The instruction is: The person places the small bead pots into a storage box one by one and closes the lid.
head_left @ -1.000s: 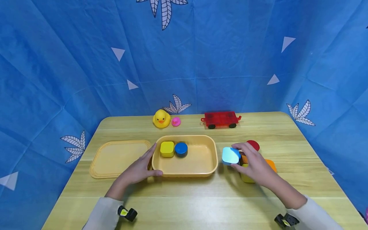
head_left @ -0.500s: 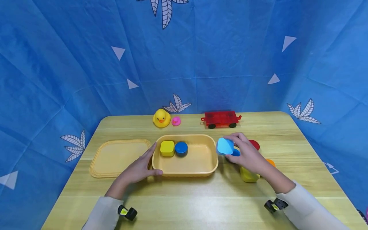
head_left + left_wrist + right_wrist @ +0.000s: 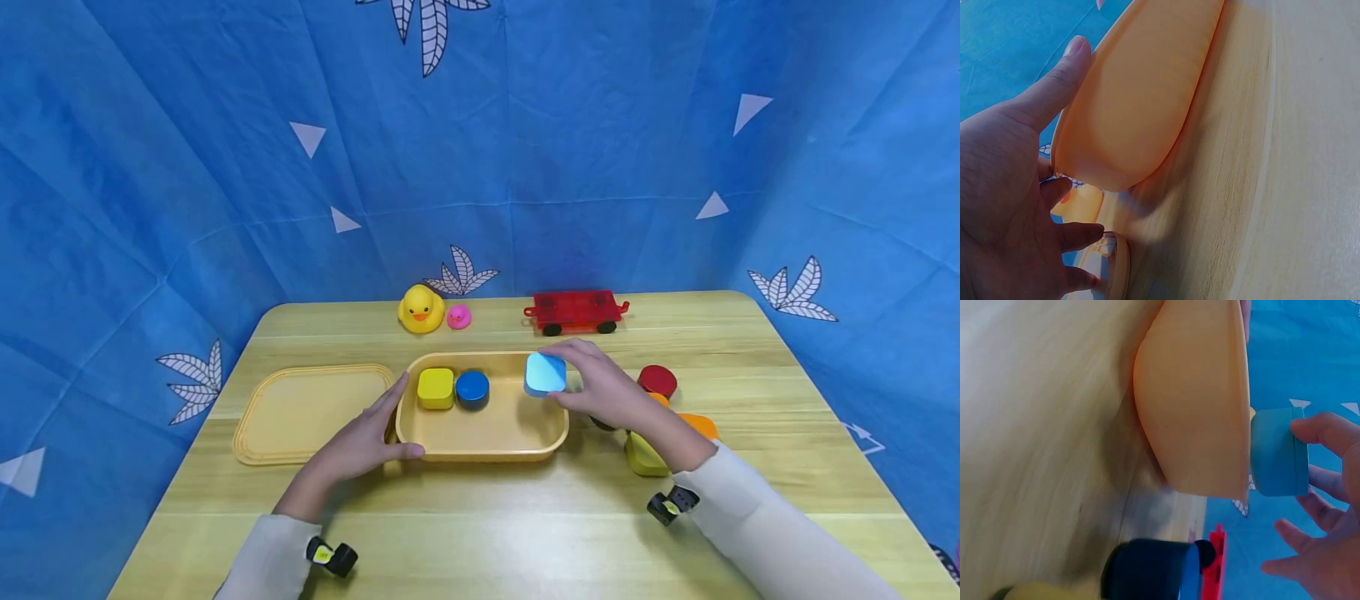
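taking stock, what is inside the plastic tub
A yellow square block and a dark blue round block. The right hand pinches a light blue square block above the tub, hiding its far right corner and anything there.

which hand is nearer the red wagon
Right. The right hand is in front of the red wagon; the left hand is farther off to the left, at the tan tub.

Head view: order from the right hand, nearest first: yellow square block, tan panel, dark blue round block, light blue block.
1. Light blue block: in the right hand, above the tub.
2. Dark blue round block: inside the tub.
3. Yellow square block: inside, farther left.
4. Tan panel: left of the tub.
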`<state>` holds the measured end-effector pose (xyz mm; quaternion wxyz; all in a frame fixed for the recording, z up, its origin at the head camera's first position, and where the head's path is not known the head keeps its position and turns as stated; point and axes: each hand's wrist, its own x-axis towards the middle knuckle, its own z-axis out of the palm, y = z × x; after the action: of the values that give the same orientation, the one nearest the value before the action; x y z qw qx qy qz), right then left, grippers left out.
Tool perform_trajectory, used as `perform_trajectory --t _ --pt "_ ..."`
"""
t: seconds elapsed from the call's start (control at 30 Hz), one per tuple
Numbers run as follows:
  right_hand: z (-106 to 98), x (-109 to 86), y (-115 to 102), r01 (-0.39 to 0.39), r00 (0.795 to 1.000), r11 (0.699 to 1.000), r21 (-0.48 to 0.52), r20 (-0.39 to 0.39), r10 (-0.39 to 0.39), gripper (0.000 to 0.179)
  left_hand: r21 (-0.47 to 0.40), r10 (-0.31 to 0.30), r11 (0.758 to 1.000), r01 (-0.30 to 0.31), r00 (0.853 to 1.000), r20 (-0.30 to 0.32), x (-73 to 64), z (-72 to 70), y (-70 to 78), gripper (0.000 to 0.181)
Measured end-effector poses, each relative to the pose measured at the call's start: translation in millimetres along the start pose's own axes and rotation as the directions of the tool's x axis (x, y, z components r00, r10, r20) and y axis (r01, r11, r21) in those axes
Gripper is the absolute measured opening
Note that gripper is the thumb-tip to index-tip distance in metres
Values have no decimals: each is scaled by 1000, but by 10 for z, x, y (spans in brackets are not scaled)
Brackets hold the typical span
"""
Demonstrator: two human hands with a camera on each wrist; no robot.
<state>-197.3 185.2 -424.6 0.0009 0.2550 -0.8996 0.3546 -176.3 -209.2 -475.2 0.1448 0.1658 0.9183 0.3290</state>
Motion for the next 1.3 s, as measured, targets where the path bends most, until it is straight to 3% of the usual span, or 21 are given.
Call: perform_trajectory --t 0.43,0.63,0.83,1.3 --pt "221 337 38 69 991 995 -67 119 -61 58 10 -1 1000 1 1000 4 6 7 -5 117" --pt "313 420 22 44 984 991 -126 175 -22 59 8 -7 1000 7 1000 5 9 12 -3 117" --pt "421 440 42 -8 983 983 -185 180 42 61 13 -16 1000 16 1000 9 4 12 16 118" --pt "531 391 95 35 990 977 -210 139 -5 64 23 -30 999 30 1000 5 -9 7 14 118"
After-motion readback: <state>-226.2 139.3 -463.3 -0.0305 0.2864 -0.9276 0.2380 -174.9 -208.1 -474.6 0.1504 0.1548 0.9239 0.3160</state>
